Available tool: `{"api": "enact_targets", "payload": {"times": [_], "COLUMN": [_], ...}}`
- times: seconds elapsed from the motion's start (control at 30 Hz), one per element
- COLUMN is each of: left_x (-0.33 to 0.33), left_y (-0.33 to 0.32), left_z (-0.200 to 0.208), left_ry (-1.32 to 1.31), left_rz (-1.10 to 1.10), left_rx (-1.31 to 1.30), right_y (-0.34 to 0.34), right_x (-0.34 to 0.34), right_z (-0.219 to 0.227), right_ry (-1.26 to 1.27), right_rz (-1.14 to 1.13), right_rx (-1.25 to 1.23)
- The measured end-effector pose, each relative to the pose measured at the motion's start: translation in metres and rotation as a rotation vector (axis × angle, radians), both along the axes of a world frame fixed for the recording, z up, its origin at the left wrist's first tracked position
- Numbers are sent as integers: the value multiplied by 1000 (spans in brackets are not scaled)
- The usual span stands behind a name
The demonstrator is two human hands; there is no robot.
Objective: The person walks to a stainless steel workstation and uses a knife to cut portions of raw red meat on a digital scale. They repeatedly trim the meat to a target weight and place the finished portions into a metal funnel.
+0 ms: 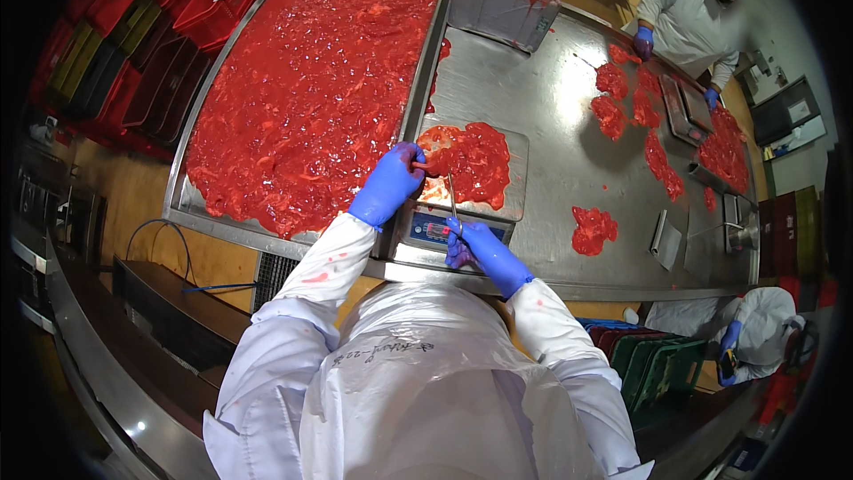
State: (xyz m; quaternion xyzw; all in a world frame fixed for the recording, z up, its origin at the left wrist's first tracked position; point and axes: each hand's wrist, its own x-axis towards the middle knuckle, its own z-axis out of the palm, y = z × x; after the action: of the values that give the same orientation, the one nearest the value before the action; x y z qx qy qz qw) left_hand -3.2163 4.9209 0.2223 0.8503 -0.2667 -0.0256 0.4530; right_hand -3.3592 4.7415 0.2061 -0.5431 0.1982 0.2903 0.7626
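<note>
My left hand, in a blue glove, is closed with its fingers pinching the edge of a piece of raw red meat. In my right hand, also gloved in blue, is a pair of metal scissors. Its blades point away from me and touch or nearly touch the held meat; whether they are spread cannot be told. More raw meat lies beneath on the steel platform of a weighing scale. The scale's blue display panel faces me, partly behind my right hand.
At left a large steel tray is heaped with raw red meat. A grey metal box stands behind the scale. Meat portions lie on the steel table at right. A co-worker stands far right, another person lower right.
</note>
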Motion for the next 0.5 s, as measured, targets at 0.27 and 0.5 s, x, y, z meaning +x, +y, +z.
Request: {"api": "enact_targets", "payload": {"times": [0.27,0.5], "left_x": [-18,-34], "left_y": [-1,23], "left_z": [13,32], "left_ry": [136,218], "left_rz": [-20,-9], "left_rx": [-82,-90], "right_y": [11,-2], "right_x": [34,-8], "right_z": [6,2], "right_ry": [-70,-41], "right_rz": [-136,-63], "right_rx": [65,-30]}}
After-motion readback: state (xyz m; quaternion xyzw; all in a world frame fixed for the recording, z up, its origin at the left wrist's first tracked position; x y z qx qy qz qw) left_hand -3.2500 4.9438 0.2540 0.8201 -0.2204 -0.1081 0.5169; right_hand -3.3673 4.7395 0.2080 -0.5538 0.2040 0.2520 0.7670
